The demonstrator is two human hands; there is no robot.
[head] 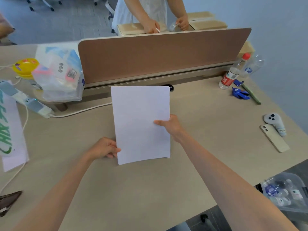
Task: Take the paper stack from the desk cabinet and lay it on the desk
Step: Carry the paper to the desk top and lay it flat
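A white paper stack (140, 120) is over the middle of the beige desk (133, 189), its long side pointing away from me. My left hand (104, 148) pinches its lower left edge, thumb on top. My right hand (170, 125) grips its right edge, thumb on the top sheet. I cannot tell whether the stack rests flat on the desk or hovers just above it. The desk cabinet is not in view.
A brown divider panel (158, 55) runs across the back. On the left lie a power strip (28, 101) with a cable, a clear bag (60, 74) and a yellow bowl (25, 66). To the right are a water bottle (232, 74), blue wrappers (240, 95), a phone (275, 138) and a controller (274, 122). Another person stands behind the divider.
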